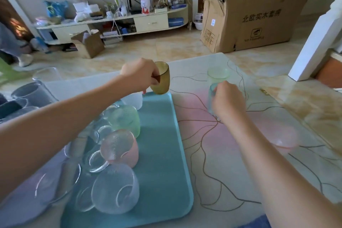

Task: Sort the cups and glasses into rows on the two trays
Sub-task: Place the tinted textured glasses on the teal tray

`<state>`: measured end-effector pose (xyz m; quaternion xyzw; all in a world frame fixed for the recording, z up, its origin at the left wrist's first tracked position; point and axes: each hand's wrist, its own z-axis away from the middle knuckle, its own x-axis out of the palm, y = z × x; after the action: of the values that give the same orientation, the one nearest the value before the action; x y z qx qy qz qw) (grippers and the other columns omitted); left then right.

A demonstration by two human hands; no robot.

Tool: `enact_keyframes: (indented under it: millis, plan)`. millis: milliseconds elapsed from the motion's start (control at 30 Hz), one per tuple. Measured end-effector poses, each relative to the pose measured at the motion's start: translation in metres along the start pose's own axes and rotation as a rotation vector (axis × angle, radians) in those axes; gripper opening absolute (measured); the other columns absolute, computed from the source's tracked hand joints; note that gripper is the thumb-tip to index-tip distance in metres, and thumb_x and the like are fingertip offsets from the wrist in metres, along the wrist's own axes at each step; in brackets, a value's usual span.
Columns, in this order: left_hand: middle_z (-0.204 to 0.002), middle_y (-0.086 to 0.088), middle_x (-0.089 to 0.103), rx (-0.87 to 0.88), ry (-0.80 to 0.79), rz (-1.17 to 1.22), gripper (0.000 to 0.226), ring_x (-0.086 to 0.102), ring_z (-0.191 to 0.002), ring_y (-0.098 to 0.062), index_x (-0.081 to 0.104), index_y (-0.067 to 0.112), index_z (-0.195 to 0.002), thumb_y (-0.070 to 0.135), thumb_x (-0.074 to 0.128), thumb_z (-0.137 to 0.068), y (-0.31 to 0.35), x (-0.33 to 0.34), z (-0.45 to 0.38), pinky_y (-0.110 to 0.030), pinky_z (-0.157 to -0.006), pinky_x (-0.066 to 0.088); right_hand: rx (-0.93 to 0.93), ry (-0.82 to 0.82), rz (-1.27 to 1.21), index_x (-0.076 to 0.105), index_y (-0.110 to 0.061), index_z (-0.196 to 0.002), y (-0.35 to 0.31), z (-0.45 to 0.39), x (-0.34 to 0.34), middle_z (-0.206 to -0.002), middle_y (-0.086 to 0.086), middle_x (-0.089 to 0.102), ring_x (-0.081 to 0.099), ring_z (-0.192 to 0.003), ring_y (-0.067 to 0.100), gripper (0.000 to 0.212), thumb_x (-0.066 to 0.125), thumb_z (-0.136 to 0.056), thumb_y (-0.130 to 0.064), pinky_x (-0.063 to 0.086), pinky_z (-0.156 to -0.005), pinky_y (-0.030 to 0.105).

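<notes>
My left hand [139, 74] grips an amber glass mug [162, 79] by its handle, holding it tilted just above the far edge of the blue tray [162, 153]. My right hand [228, 101] is closed around a pale blue glass [211, 96] standing on the table right of the tray. A green-tinted glass [218, 75] stands just behind it. On the tray's left half sit upturned frosted cups in a row: a white one [134, 100], a green one [125, 119], a pink one [121, 148] and a clear one [115, 189], with clear glasses beside them.
Grey and dark cups [31, 94] stand at the table's far left. A pink bowl [283, 140] rests on the table at right. Beyond the table's far edge lie floor, a large cardboard box [255, 16] and a cluttered low shelf [114, 18].
</notes>
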<state>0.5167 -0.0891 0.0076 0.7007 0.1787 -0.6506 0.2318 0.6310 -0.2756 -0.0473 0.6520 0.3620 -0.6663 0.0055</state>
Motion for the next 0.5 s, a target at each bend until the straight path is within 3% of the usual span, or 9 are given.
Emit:
enact_keyframes:
  millis: [200,333,500]
  plan:
    - [-0.072,0.004,0.071,-0.069,0.011,-0.005,0.012,0.066,-0.047,-0.012,0.072,0.021,-0.08,0.016,0.061,-0.085,-0.015,0.016,0.008,-0.022,-0.057,0.048,-0.085,-0.023,-0.046,0.065,-0.008,-0.087,-0.013,0.019,-0.003,-0.076,0.008,0.055,0.051,-0.071,0.03,0.021,0.048,-0.082,0.002,0.036,-0.063,0.027]
    - [-0.071,0.003,0.07,-0.074,-0.112,0.028,0.01,0.064,-0.045,-0.009,0.071,0.019,-0.082,0.019,0.062,-0.086,-0.017,0.039,-0.001,-0.028,-0.066,0.054,-0.092,-0.025,-0.044,0.064,-0.007,-0.091,-0.014,0.022,-0.001,-0.079,0.009,0.058,0.052,-0.072,0.03,0.017,0.05,-0.084,0.0,0.035,-0.062,0.027]
    - [-0.061,0.001,0.06,-0.049,-0.138,-0.057,0.011,0.059,-0.042,-0.01,0.065,0.011,-0.074,0.019,0.064,-0.082,-0.011,0.044,-0.012,-0.02,-0.055,0.039,-0.133,-0.081,-0.116,0.067,-0.008,-0.09,-0.009,0.016,0.003,-0.086,0.01,0.068,0.062,-0.08,0.032,0.019,0.052,-0.083,0.0,0.043,-0.065,0.026]
